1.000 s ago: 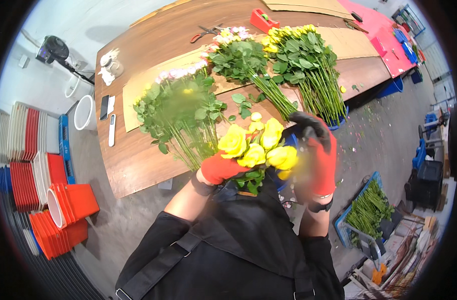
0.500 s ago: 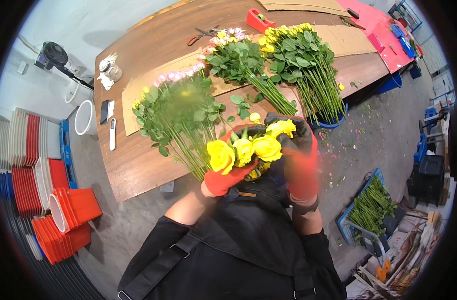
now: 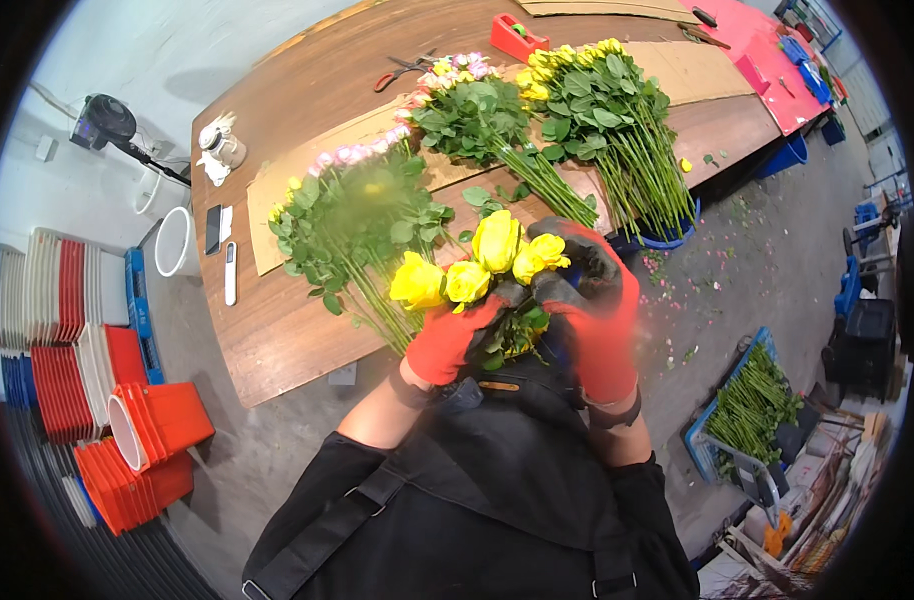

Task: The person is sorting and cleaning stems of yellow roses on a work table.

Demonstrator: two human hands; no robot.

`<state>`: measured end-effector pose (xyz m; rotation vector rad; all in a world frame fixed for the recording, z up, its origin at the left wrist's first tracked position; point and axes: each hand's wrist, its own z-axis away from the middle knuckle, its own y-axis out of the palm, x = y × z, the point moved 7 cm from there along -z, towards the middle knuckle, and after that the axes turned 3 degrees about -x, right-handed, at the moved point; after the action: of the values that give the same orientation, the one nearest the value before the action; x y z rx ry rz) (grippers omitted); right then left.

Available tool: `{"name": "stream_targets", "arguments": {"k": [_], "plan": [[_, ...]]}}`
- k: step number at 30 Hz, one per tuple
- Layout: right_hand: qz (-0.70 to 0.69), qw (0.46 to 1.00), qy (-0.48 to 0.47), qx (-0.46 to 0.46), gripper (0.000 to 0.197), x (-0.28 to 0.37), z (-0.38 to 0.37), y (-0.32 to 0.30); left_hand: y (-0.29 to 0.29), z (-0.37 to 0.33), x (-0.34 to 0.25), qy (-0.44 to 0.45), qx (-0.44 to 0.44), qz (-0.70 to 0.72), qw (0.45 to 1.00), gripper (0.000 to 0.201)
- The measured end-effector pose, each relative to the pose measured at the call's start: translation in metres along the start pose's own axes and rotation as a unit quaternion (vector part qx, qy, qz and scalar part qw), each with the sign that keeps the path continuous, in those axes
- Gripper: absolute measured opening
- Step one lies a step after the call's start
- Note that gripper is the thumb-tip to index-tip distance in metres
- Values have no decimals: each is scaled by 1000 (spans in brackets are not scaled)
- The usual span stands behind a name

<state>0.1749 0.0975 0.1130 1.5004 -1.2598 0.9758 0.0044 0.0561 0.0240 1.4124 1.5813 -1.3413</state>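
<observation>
Several yellow roses (image 3: 497, 242) are bunched before my chest, with green leaves (image 3: 518, 334) hanging below the blooms. My left hand (image 3: 447, 340), in a red and black glove, is closed around the bunch under the flower heads; most of the stems are hidden. In a matching glove, my right hand (image 3: 602, 312) has its fingers curled, with thumb and fingertips at the rightmost yellow rose (image 3: 540, 257). Just beyond the left hand lies a bundle of pink and yellow roses (image 3: 362, 215) on the table.
On the brown table (image 3: 287, 340) lie cardboard (image 3: 267, 215), a pink rose bundle (image 3: 472, 115), a yellow rose bundle (image 3: 617, 120), scissors (image 3: 402, 70) and a red tape dispenser (image 3: 517, 36). Orange buckets (image 3: 162, 425) stand left; a cart with green stems (image 3: 747, 415) stands right.
The roses in my hands have turned and shifted slightly left, with one bloom now raised higher in the middle. My right fingers have moved on the rightmost rose, and leaves show below.
</observation>
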Motion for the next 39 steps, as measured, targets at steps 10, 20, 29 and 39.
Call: {"name": "stream_targets", "arguments": {"k": [10,20,29,39], "plan": [[25,993,71,-87,36,-9,8,-4,-2,1,2,-9,10,-141,990,41],[30,993,49,-101,37,-2,7,1,10,11,25,18,46,-263,963,52],[60,991,-30,-118,23,-16,24,5,19,-1,30,-292,-83,407,862,35],[54,994,12,-91,28,-44,28,-16,10,-5,20,-80,43,120,989,47]]}}
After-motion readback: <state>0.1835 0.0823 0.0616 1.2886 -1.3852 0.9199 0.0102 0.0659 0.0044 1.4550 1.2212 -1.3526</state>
